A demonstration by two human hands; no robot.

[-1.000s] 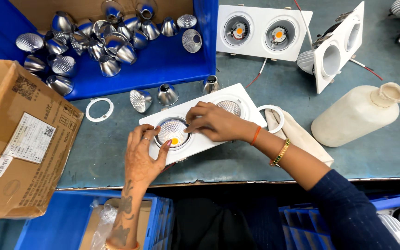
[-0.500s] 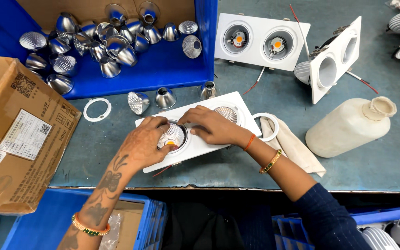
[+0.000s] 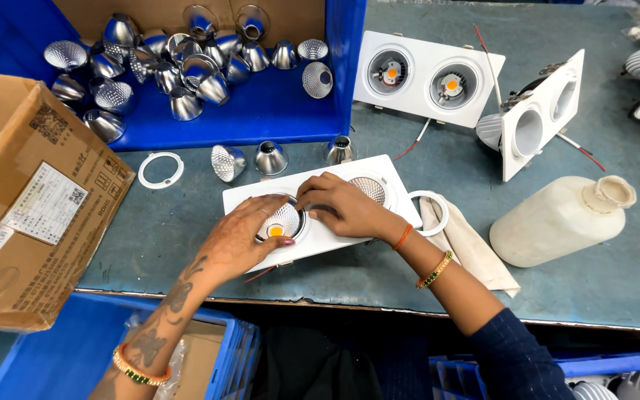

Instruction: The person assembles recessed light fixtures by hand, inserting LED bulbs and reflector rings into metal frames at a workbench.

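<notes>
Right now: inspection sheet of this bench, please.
Surface: grey-green worktable, scuffed.
Job's things: white twin-socket downlight housing, lying flat; faceted silver reflector seated in its left socket, another in the right.
Clutter: blue bin of silver reflectors, three loose reflectors, white ring, brown cardboard box, cream plastic bottle on its side, cloth.
Grips: left hand and right hand both press at the left socket.
Cables: red and white leads from a second housing.
Surroundings: blue crates below the table edge.
</notes>
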